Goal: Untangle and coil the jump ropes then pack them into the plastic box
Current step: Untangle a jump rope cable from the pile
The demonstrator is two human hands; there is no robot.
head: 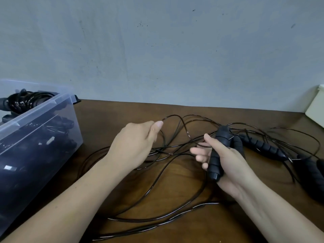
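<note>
Thin black jump-rope cords [175,165] lie tangled in loose loops across the brown table. My right hand [226,165] grips two black ribbed handles [220,151] side by side, upright, fingers partly spread. My left hand [138,142] pinches a cord loop between thumb and fingers, raised just above the table. Another ribbed handle [263,146] lies on the table behind my right hand, and more dark handles [313,171] lie blurred at the right edge. A clear plastic box [35,137] stands at the left with coiled black ropes [22,102] inside.
A grey wall runs along the table's far edge. A pale white object [315,109] sits at the far right corner. The wooden table [122,109] shows bare between the box and the cords.
</note>
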